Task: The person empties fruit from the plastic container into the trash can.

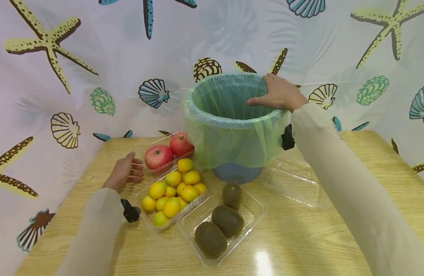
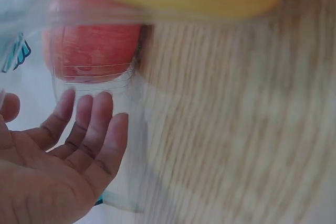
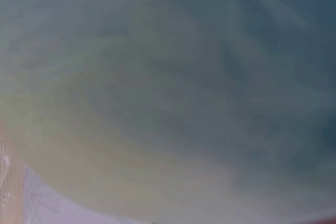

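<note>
A blue bin (image 1: 236, 171) lined with a green bag (image 1: 229, 119) stands at the back of the wooden table (image 1: 301, 230). My right hand (image 1: 278, 94) rests on the bin's right rim, thumb stretched over the opening. The right wrist view is filled by the blurred bag (image 3: 168, 98). My left hand (image 1: 125, 172) lies on the table with relaxed fingers against a clear tray (image 1: 153, 145) that holds two red apples (image 1: 159, 156). In the left wrist view the left hand's fingers (image 2: 86, 124) reach the tray wall (image 2: 94, 85), with an apple (image 2: 89, 51) behind it.
In front of the apples a clear tray holds several oranges (image 1: 174, 189). Beside it a tray (image 1: 254, 209) holds three kiwis (image 1: 227, 220). An empty clear tray (image 1: 294, 180) lies right of the bin. A shell-print curtain (image 1: 94, 57) hangs behind the table.
</note>
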`<control>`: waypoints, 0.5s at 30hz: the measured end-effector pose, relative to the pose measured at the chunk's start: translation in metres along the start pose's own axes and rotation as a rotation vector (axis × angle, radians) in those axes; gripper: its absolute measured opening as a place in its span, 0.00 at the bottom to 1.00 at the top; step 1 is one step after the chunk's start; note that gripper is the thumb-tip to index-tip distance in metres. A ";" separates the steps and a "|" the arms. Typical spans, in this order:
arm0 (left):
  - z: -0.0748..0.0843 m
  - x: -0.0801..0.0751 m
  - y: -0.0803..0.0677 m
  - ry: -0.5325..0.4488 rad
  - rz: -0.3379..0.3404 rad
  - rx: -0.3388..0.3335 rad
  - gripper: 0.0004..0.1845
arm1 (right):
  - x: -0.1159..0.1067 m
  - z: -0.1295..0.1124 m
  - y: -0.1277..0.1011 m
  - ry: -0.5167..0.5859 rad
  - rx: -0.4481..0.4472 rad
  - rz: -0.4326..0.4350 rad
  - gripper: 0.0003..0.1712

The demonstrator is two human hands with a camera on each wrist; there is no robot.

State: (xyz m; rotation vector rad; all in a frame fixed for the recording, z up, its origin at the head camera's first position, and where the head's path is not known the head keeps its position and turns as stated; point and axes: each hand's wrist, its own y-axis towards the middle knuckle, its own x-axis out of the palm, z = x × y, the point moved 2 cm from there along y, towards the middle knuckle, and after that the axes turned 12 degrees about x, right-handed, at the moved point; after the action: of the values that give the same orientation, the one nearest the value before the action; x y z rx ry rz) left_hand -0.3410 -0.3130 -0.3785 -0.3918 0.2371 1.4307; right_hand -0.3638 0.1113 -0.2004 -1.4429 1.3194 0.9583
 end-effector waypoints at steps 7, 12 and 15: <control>-0.003 0.005 0.007 0.050 0.021 -0.010 0.25 | 0.000 0.001 0.001 0.001 0.004 0.000 0.56; -0.007 0.006 0.011 0.058 0.047 -0.019 0.22 | -0.001 0.000 0.002 -0.021 -0.003 0.004 0.55; -0.007 0.008 0.013 0.048 0.046 -0.019 0.21 | -0.001 0.001 0.003 -0.031 0.005 0.006 0.56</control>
State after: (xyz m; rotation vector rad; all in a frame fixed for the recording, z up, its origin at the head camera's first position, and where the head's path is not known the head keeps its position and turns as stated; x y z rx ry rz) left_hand -0.3522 -0.3077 -0.3893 -0.4395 0.2726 1.4704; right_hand -0.3663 0.1129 -0.2002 -1.4159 1.3026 0.9771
